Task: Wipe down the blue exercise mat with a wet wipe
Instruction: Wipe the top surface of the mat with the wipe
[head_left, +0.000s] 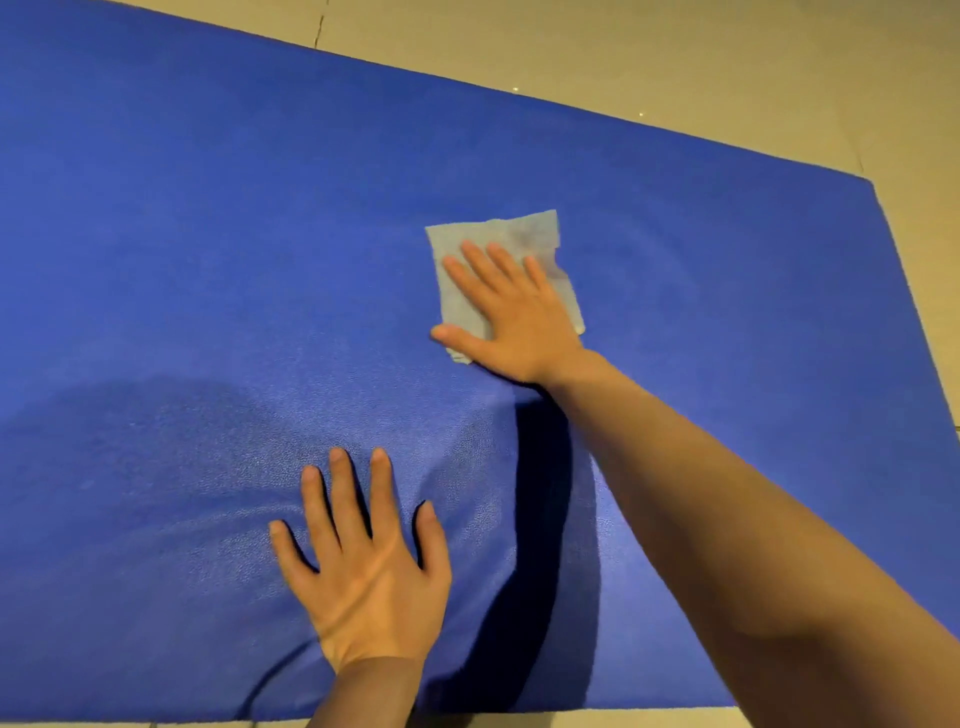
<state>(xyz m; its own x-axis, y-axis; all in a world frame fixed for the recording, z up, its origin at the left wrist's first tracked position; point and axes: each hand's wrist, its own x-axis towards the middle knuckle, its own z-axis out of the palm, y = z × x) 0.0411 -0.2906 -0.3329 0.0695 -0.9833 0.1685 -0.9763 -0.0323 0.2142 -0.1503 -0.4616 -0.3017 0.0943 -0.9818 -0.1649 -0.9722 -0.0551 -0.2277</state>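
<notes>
The blue exercise mat (208, 234) lies flat on the floor and fills most of the view. A pale, folded wet wipe (519, 234) sits on the mat right of its middle, with a faint grey smudge on its far part. My right hand (511, 312) presses flat on the wipe, fingers straight and spread, covering its near half. My left hand (363, 561) rests palm down on the bare mat near its front edge, fingers straight and spread, holding nothing.
Beige tiled floor (727, 62) surrounds the mat beyond its far edge and right end. A thin strip of floor (623, 719) shows at the mat's near edge. My arm casts a dark shadow on the mat between the hands.
</notes>
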